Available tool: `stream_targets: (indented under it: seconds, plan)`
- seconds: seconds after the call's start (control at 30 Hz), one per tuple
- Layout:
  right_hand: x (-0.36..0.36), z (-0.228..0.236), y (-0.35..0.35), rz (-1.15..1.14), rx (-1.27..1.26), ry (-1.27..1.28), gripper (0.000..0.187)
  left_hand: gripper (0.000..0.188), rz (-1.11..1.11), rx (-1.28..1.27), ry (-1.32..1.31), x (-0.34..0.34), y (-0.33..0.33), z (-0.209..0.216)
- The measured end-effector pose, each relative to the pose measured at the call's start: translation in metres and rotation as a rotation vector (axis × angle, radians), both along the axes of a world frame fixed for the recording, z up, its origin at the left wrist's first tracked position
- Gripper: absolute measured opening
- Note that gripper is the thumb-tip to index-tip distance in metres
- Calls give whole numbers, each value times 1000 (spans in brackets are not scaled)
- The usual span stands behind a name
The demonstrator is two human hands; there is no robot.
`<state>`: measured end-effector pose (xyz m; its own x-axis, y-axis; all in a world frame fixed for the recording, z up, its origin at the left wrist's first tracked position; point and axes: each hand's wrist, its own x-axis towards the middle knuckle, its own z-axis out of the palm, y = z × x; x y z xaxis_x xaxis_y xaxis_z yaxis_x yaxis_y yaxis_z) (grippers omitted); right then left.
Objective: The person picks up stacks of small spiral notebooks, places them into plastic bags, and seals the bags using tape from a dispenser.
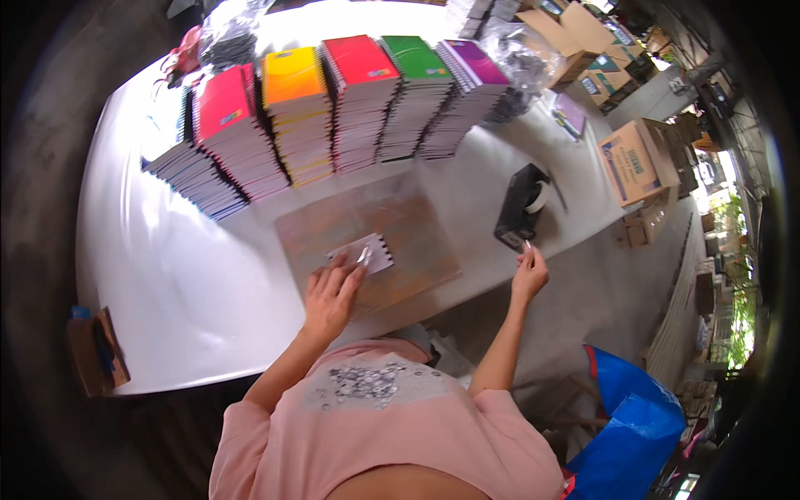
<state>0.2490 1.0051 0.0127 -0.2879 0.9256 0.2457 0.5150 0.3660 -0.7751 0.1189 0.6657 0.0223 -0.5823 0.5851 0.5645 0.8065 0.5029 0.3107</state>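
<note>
A small white spiral notebook [377,253], in what looks like clear plastic, lies on a brownish mat on the table. Stretched fingers of my left hand [332,293] rest on its near left part, pressing it from above. To the right stands a black tape dispenser [515,212] with a pale roll of tape [539,197] in it. At its near end, my right hand [530,273] is closed in a pinch on a small, shiny end of tape [527,245].
Tall stacks of spiral notebooks [358,108] in several colours line the table's far side. The brown mat [408,212] lies before them. Plastic bags [521,62] and a purple pack [569,114] sit at the far right. A cardboard box [631,164] stands past the right edge.
</note>
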Motion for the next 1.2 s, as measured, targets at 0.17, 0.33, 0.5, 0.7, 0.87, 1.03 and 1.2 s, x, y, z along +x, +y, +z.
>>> stream_targets:
  seconds: [0.17, 0.33, 0.5, 0.7, 0.87, 1.03, 1.2]
  plan:
    - [-52, 53, -124, 669, -679, 488, 29, 55, -82, 200, -17, -6, 2, -9]
    - [-82, 66, -207, 768, -999, 351, 32, 60, -86, 219, -50, -7, -3, -15]
    - [-77, 22, -218, 662, -758, 64, 37, 54, -126, 90, -24, -12, -7, -12]
    - [-69, 3, -210, 563, -985, -25, 35, 57, -15, -53, -214, -17, -8, 20]
    - [-49, -72, -195, 815, 21, -399, 30, 57, -190, -13, -449, -30, 2, 30]
    - [-37, -50, -128, 738, -1301, -6, 34, 66, -323, -34, -250, -22, 28, 34]
    - [-14, 58, -68, 937, -1505, 776, 85, 51, -841, -157, 184, 21, 111, 93]
